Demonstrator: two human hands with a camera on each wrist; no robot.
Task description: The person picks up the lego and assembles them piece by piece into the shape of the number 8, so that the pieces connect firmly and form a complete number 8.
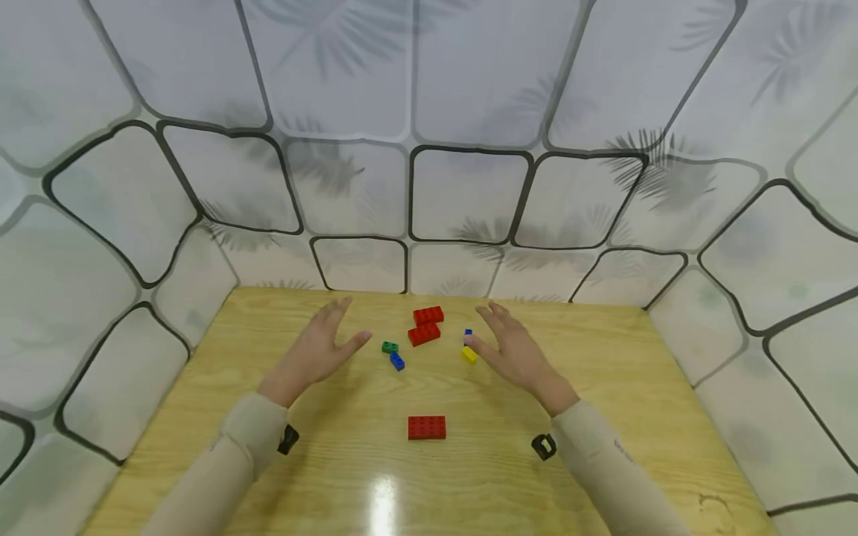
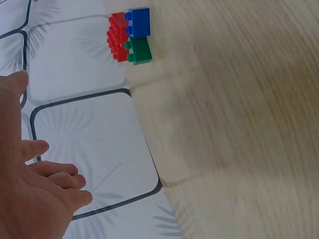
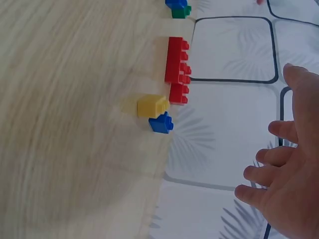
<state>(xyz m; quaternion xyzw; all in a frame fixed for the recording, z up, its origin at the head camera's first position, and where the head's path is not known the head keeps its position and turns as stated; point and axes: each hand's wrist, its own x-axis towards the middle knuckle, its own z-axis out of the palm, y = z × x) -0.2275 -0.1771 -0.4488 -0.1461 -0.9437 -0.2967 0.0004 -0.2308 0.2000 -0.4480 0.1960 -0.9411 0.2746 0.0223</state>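
Both hands hover over a wooden table with nothing in them. My left hand (image 1: 316, 350) has its fingers extended, left of a small green brick (image 1: 389, 347) and a small blue brick (image 1: 398, 362). Opposite it, my right hand (image 1: 512, 350) spreads its fingers beside a small yellow brick (image 1: 469, 355) and another blue brick (image 1: 468, 333), which its thumb partly hides. Between the hands, toward the back, lie two red bricks (image 1: 424, 334) close together. A third red brick (image 1: 427, 427) lies alone nearer the front, studs up. In the right wrist view the yellow brick (image 3: 152, 106) appears beside the blue one (image 3: 161, 123).
The wooden table (image 1: 335, 476) meets a pale wall covering (image 1: 462, 193) with a stone-outline and leaf pattern at its back and sides. Dark wrist-worn devices (image 1: 544, 447) sit under both sleeves. A light glare falls on the front of the tabletop.
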